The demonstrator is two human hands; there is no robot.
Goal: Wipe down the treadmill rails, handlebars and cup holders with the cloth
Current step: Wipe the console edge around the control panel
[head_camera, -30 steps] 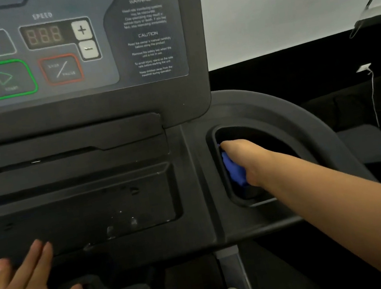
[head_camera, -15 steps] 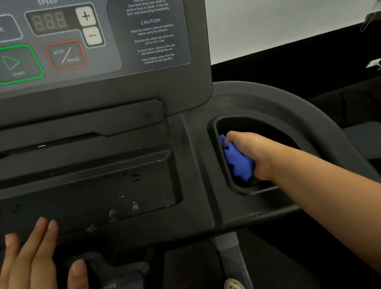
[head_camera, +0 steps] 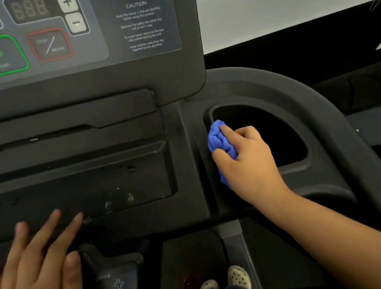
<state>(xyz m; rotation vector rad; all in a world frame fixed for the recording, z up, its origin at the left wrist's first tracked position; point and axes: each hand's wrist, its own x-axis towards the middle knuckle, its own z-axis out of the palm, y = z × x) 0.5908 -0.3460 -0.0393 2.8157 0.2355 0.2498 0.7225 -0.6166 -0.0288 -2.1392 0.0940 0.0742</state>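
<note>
The treadmill [head_camera: 183, 166] fills the view, its dark deck under the lit button panel [head_camera: 57, 32]. Below the panel runs a long shallow tray [head_camera: 40, 196]; it holds nothing but a few water droplets [head_camera: 130, 197] near its front right corner, so it probably wants a pass of its own. To the right sits the cup holder [head_camera: 282, 138], a deep curved well. No cup or bottle shows in it, though its floor is too dark to read.

The left hand [head_camera: 30, 282] lies flat at the deck's lower edge, its grip apart, fingers straight and spread, holding nothing. The right hand [head_camera: 248, 162] is at the cup holder's left rim, its grip clamped on the bunched blue cloth [head_camera: 219, 141], which is pressed against that rim and inner wall.

The step in hand looks to be wiping the cup holder. To do it well, follow the rim all the way round with steady pressure, then push the cloth down the wall to the floor, turning it to a fresh face.
</note>
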